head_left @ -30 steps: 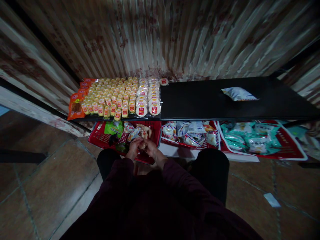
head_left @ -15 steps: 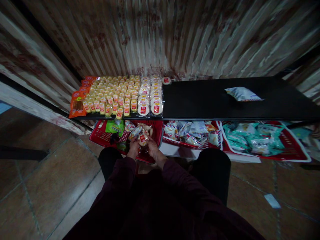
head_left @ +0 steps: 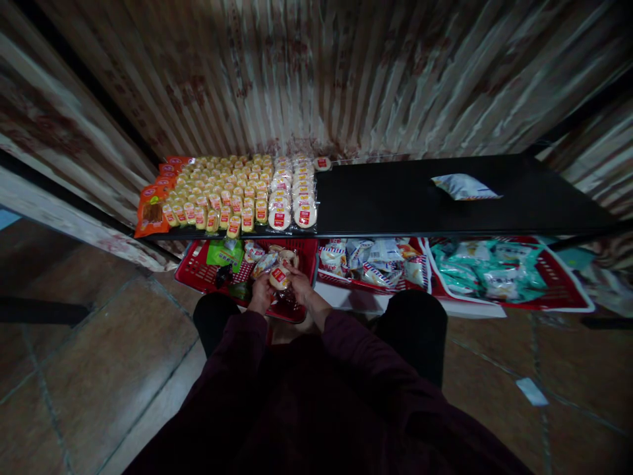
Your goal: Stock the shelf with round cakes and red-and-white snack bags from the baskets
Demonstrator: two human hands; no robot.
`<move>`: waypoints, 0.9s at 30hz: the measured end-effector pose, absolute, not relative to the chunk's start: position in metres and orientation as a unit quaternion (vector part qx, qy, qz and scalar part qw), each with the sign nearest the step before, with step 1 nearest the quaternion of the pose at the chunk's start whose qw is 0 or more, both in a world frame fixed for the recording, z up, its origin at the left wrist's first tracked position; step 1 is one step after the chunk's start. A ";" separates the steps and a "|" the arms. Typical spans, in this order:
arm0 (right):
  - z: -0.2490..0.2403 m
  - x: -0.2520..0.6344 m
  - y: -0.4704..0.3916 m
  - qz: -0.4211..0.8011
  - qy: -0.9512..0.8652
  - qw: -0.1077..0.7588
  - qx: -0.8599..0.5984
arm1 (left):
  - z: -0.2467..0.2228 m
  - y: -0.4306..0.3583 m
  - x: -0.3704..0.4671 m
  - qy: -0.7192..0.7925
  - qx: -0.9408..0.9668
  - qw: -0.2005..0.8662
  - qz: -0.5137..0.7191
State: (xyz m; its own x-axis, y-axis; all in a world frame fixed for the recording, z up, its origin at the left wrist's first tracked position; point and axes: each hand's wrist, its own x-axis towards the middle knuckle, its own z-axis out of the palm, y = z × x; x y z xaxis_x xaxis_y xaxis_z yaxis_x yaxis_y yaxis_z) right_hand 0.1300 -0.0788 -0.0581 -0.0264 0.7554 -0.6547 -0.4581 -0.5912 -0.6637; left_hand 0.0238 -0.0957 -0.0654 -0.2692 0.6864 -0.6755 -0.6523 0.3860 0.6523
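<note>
A round wrapped cake with a red label is gripped between my left hand and my right hand. Both hands are over the left red basket, which holds a green packet, a dark item and several wrapped pieces. Above it, on the black shelf, stand two rows of similar round cakes. Left of those are many small yellow wrapped cakes, then orange packets at the shelf's left end.
A white packet lies on the shelf's right part, and one round cake at its back edge. Under the shelf are a basket of white-and-blue packets and a basket of teal packets. Black posts stand at both sides.
The view has shifted slightly. Both hands still hold the round cake, which is now tilted a little differently; my right fingers have moved to its upper right edge.
</note>
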 end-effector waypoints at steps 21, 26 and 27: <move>-0.043 0.139 -0.091 0.685 -0.121 0.511 -0.505 | -0.045 -0.116 0.041 0.508 -0.014 0.636 0.581; -0.034 0.144 -0.091 0.672 -0.121 0.523 -0.510 | -0.034 -0.116 0.040 0.535 0.013 0.633 0.559; -0.032 0.147 -0.091 0.672 -0.127 0.526 -0.506 | -0.032 -0.116 0.040 0.537 0.013 0.631 0.560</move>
